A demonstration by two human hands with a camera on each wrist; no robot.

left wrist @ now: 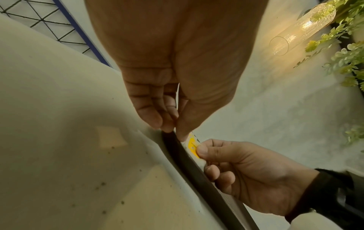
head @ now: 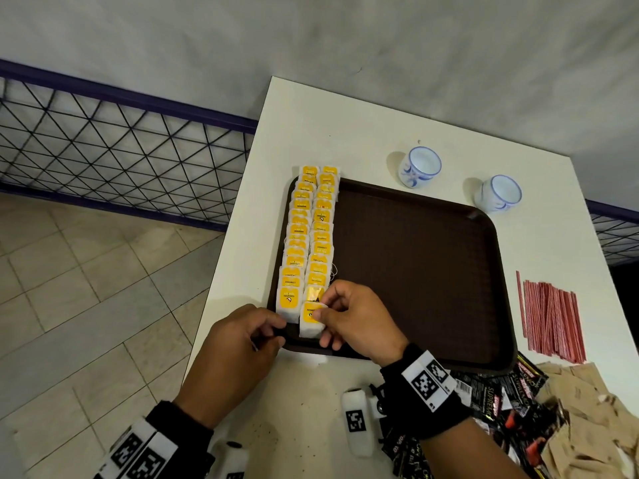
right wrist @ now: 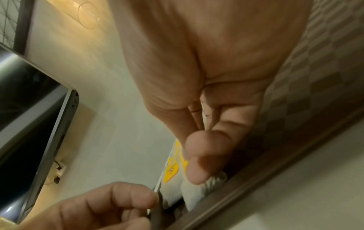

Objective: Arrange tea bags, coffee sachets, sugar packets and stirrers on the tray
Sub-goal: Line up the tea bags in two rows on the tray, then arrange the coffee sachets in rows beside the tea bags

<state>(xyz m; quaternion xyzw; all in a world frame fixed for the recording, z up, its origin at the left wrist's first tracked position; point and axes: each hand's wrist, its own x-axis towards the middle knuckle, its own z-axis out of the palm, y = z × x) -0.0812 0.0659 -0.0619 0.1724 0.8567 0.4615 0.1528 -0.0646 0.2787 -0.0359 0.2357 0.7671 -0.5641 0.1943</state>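
Observation:
A brown tray (head: pixel 415 271) lies on the white table. Two columns of yellow-tagged tea bags (head: pixel 311 229) run along its left side. My right hand (head: pixel 325 311) pinches one tea bag (head: pixel 311 323) at the near end of the right column, low over the tray; the left wrist view shows its thumb on the yellow tag (left wrist: pixel 192 146). My left hand (head: pixel 276 331) is at the tray's near-left corner, thumb and curled fingers pinching the rim (left wrist: pixel 177 149). Red stirrers (head: pixel 549 319), black coffee sachets (head: pixel 501 399) and brown sugar packets (head: pixel 587 409) lie on the table right of the tray.
Two white-and-blue cups (head: pixel 420 166) (head: pixel 499 193) stand behind the tray. The table's left edge (head: pixel 238 216) runs close to the tray, with tiled floor and a wire railing (head: pixel 121 150) beyond. The tray's middle and right are bare.

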